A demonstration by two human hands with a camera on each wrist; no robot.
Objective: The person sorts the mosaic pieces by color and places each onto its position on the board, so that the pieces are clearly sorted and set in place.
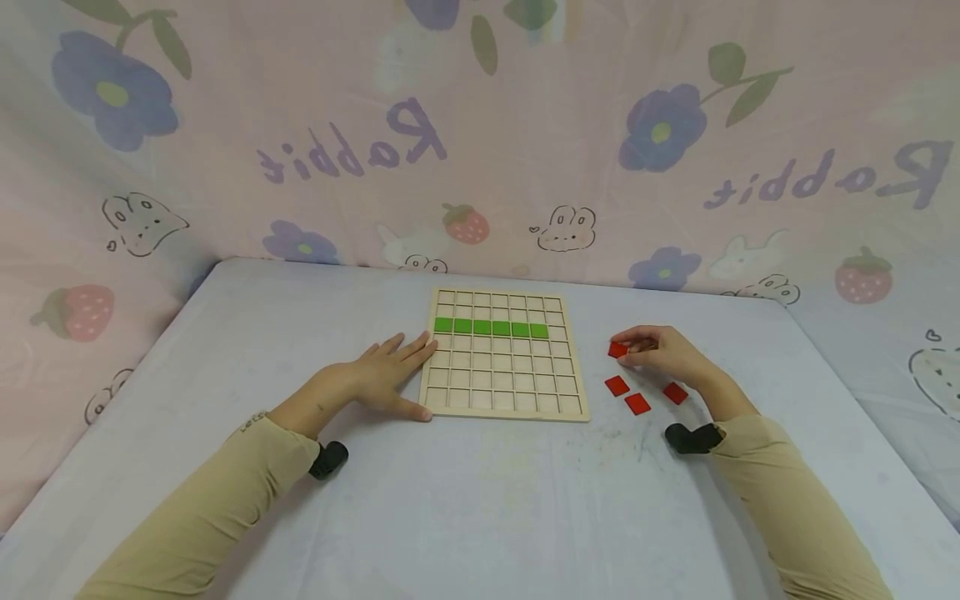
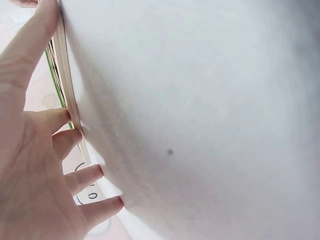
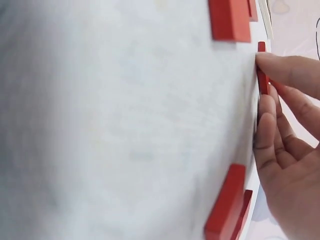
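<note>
A pale wooden grid board (image 1: 506,417) lies flat, with several green tiles (image 1: 482,327) side by side in one row from its left edge. My left hand (image 1: 378,377) rests beside it, fingers spread; thumb and fingertips touch the board's left edge. In the left wrist view this hand (image 2: 42,165) lies along the board's side (image 2: 65,65). Right of the board, my right hand (image 1: 671,357) pinches a red tile (image 1: 617,350) between thumb and fingers. The right wrist view shows the hand (image 3: 295,165) holding that tile (image 3: 262,75) at the table surface.
Loose red tiles lie near my right hand: two (image 1: 617,386) (image 1: 637,404) below its fingers and one (image 1: 675,393) below its palm. Behind the white-covered table (image 1: 510,508) hangs a patterned curtain (image 1: 495,125). Dark wrist devices (image 1: 328,460) (image 1: 692,438) sit at both sleeves.
</note>
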